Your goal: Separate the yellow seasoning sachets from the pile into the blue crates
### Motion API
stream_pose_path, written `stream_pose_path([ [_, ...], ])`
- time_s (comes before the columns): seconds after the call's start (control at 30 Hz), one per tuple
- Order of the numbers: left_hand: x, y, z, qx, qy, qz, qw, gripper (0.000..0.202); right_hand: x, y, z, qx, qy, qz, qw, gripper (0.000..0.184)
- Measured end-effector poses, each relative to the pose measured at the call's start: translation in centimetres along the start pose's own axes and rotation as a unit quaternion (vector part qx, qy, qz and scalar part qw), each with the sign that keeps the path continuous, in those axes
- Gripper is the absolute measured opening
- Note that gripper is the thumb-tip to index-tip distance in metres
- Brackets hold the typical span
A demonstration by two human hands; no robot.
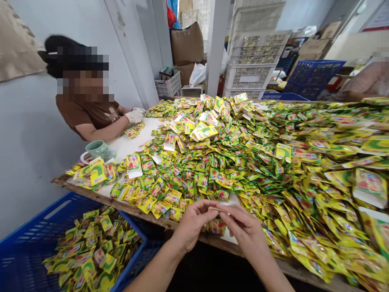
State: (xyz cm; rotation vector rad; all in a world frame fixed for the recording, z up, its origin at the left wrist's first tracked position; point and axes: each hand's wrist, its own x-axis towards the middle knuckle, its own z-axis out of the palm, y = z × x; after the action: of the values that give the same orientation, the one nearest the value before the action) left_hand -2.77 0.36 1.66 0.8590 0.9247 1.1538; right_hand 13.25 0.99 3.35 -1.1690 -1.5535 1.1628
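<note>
My left hand (192, 225) and my right hand (246, 232) meet over the near edge of the table (91, 194), fingers pinched together on a small yellow-green packet (217, 225) held between them. Most of that packet is hidden behind my fingers. Just beyond my hands spreads a huge heap of the same yellow-green sachets (243, 162), covering the tabletop to the right and far side.
A blue crate (27, 239) holding several sachets stands below the table at my left. A green mug (99, 150) sits at the table's left corner. A seated person in a brown shirt (91, 115) works with gloved hands. White crates (252, 61) and boxes stand behind.
</note>
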Motion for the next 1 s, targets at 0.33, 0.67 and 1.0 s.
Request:
stream_pose_path([
  [0.33, 0.7, -0.6, 0.1, 0.178, 0.040, 0.105, 0.978, 0.024, 0.6, 0.9, -0.6, 0.063, 0.041, 0.063, 0.995, 0.019],
  [0.67, 1.0, -1.1, -1.9, 0.285, -0.047, 0.312, 0.905, 0.021, -1.1, 1.4, -0.8, -0.108, 0.049, -0.117, 0.986, 0.013],
  [1.0, -0.1, -1.9, -2.4, 0.358, -0.120, 0.296, 0.877, 0.042, -2.8, 3.8, 1.2, -0.146, 0.103, -0.211, 0.961, 0.026],
])
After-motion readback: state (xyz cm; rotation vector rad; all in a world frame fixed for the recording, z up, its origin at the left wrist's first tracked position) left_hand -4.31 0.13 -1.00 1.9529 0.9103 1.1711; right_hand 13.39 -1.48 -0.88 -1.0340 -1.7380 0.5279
